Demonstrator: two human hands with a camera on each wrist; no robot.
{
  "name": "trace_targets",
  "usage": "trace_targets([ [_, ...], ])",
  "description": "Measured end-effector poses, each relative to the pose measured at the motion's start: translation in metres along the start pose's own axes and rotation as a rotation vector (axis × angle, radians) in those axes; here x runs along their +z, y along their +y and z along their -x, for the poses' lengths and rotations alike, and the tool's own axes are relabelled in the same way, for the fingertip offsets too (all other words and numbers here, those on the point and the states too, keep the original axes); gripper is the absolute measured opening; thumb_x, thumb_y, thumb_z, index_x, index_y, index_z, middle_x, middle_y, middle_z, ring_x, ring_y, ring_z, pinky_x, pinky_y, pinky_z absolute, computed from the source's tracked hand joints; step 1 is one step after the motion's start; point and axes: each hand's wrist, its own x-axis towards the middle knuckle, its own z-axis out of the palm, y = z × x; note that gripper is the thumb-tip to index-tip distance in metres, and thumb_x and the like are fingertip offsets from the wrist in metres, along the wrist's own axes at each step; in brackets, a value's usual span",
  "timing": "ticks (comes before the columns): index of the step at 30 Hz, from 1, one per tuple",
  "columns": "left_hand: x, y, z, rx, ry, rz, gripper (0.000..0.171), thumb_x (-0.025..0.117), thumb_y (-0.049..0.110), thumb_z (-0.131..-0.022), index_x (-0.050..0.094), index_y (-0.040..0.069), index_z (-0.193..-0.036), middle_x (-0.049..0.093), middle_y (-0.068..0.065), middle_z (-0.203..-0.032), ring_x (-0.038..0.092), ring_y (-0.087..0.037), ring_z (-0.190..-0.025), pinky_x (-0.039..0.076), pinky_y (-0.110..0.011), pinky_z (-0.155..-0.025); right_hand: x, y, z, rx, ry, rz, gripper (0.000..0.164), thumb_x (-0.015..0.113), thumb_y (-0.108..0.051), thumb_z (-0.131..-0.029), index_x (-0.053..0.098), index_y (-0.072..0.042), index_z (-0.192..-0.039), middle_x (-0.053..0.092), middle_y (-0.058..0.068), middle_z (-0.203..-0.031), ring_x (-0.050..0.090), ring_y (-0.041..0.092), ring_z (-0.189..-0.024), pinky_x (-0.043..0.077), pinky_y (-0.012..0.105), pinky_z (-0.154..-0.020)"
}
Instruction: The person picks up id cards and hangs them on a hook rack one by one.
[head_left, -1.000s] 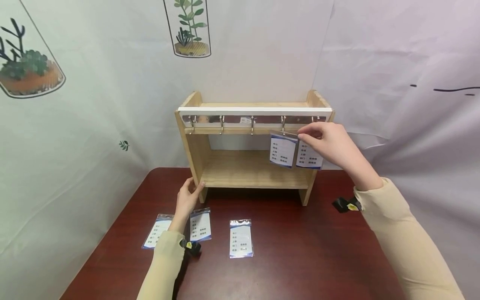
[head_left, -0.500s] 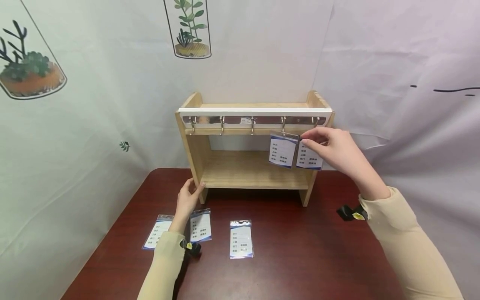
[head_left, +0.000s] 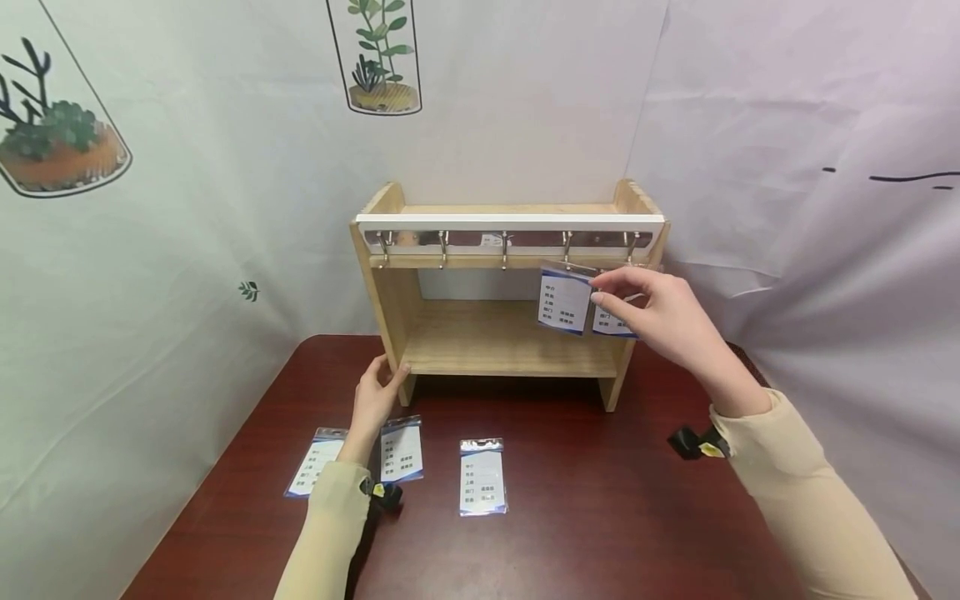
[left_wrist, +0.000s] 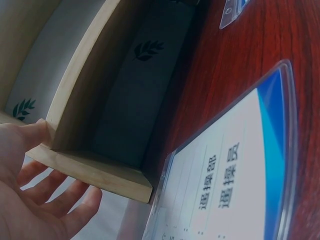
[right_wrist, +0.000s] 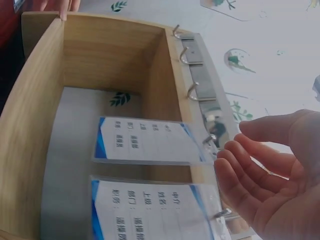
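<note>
My left hand grips the lower left corner of the wooden shelf; in the left wrist view its thumb lies on the front edge and its fingers reach round the outer side panel. Two clear-sleeved name badges hang side by side from metal hooks on the shelf's right part: the left badge and the right badge. My right hand is in front of the right badge, partly covering it, with thumb and fingertips near the left badge's upper right corner. In the right wrist view its fingers are loosely bent and hold nothing.
A hook rail with several hooks runs along the shelf's upper front. On the dark red table lie three more badges: a middle one, one beside the left forearm and a leftmost one. A white printed curtain hangs behind.
My right hand has moved down from the badges' top edge, drifting right and then back left. Both hung badges stay almost where they were. The left hand has not moved.
</note>
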Motion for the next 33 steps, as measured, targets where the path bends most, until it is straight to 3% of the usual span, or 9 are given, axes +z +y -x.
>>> trace_targets([
  [11, 0.000, 0.001, 0.000, -0.004, 0.001, 0.006, 0.058, 0.070, 0.039, -0.096, 0.053, 0.005, -0.140, 0.062, -0.023, -0.132, 0.060, -0.035, -0.120, 0.052, -0.050, -0.097, 0.019, 0.006, 0.004, -0.020, -0.018, -0.055, 0.019, 0.072, -0.021, -0.095, 0.076, -0.008, -0.109, 0.075, 0.004, -0.103, 0.067, 0.016, -0.083, 0.052, 0.018, -0.071],
  [22, 0.000, 0.004, -0.001, 0.003, 0.001, 0.011, 0.057, 0.069, 0.035, -0.097, 0.053, 0.002, -0.140, 0.062, -0.025, -0.131, 0.060, -0.036, -0.121, 0.051, -0.049, -0.099, 0.037, 0.013, 0.006, 0.020, -0.081, -0.096, 0.021, 0.072, -0.021, -0.095, 0.075, -0.006, -0.110, 0.074, 0.004, -0.102, 0.067, 0.020, -0.083, 0.053, 0.025, -0.071],
  [33, 0.000, 0.002, -0.001, -0.007, -0.006, 0.010, 0.061, 0.068, 0.040, -0.097, 0.051, 0.003, -0.142, 0.059, -0.025, -0.136, 0.057, -0.036, -0.125, 0.049, -0.050, -0.102, 0.055, 0.023, 0.010, 0.045, -0.082, -0.108, 0.022, 0.072, -0.025, -0.095, 0.075, -0.010, -0.112, 0.074, 0.005, -0.111, 0.066, 0.017, -0.086, 0.053, 0.029, -0.072],
])
